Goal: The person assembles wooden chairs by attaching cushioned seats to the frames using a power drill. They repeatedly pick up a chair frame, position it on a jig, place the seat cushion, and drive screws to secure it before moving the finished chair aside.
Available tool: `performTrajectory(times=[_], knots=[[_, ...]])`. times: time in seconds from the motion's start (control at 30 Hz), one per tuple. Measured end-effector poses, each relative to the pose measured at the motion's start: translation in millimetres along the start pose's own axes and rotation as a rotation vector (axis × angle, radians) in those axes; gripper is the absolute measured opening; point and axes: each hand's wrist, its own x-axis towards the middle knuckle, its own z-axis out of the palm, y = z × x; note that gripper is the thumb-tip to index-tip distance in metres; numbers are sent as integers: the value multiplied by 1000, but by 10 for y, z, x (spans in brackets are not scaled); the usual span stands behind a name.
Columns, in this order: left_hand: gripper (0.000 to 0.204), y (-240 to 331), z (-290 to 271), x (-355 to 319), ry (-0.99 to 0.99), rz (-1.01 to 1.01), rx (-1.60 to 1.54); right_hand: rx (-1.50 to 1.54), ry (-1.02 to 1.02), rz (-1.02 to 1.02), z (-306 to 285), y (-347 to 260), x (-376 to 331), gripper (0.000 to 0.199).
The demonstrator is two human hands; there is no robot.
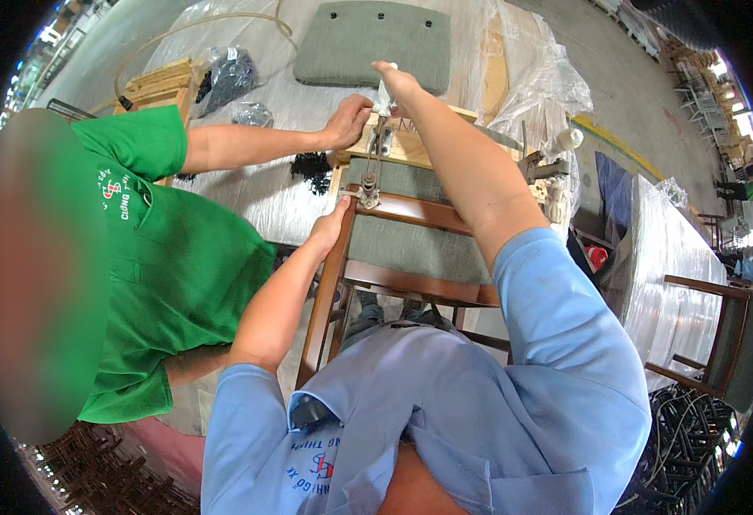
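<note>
A dark brown wooden chair (417,211) with grey-green upholstery lies against a light wooden fixture (406,146) in front of me. My left hand (330,230) is closed on the chair's left frame post, close beneath the metal toggle clamp (368,190); some of its fingers are hidden. My right hand (400,89) is at the clamp's upright white handle (382,98), with the thumb side across it and the other fingers mostly out of sight. Just left of this handle is the hand (348,122) of a co-worker in green, touching the fixture.
A grey-green cushioned panel (372,43) lies on the plastic-covered table (273,184) beyond the fixture. Plastic bags of black parts (229,79) sit at the far left. The co-worker (170,249) stands close on my left. Another chair (710,339) and a wrapped stack (664,249) are at right.
</note>
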Motion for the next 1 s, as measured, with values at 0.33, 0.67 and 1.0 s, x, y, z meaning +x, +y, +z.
performTrajectory(times=[0.33,0.67,1.0], knots=[[108,122,-12,-164,47,-28,28,266,218,-3,326,158,85,82],[113,159,-5,-47,-8,-26,51,-38,413,-37,155,160,-116,84],[117,-294,-55,355,15,96,-34,-516,151,-1012,-1188,1377,-3570,17]])
